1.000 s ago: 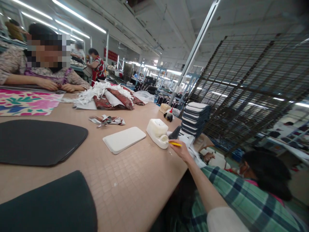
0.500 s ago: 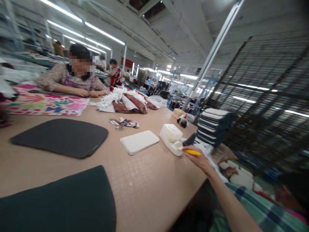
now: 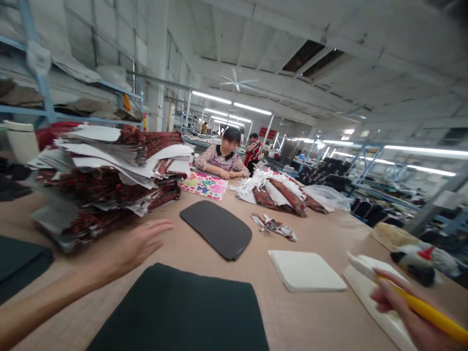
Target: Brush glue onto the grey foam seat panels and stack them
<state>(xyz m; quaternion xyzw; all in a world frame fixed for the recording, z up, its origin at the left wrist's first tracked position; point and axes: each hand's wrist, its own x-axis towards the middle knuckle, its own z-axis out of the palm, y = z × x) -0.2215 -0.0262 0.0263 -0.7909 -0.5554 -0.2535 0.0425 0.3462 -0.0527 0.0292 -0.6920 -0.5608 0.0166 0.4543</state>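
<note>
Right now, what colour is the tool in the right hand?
Yellow: the tool in the right hand, head view.

- A textile factory floor: one long bench [image 3: 321, 229] stretches ahead of the left hand [image 3: 142, 243] and right hand [image 3: 402, 312].
- Just beyond the left hand, a stack of patterned fabric [image 3: 109, 170]; between the hands, dark cut panels [image 3: 219, 229].
- Farther ahead, a seated co-worker [image 3: 223, 158], tube lights [image 3: 234, 105], blue metal shelving [image 3: 46, 92].

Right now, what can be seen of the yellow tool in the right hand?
The yellow tool is a slim, smooth rod, plastic by its look, slanting down to the lower right frame edge. The right hand grips its front end, fingers curled around it, above a white tray. Its tip cannot be made out.
</note>
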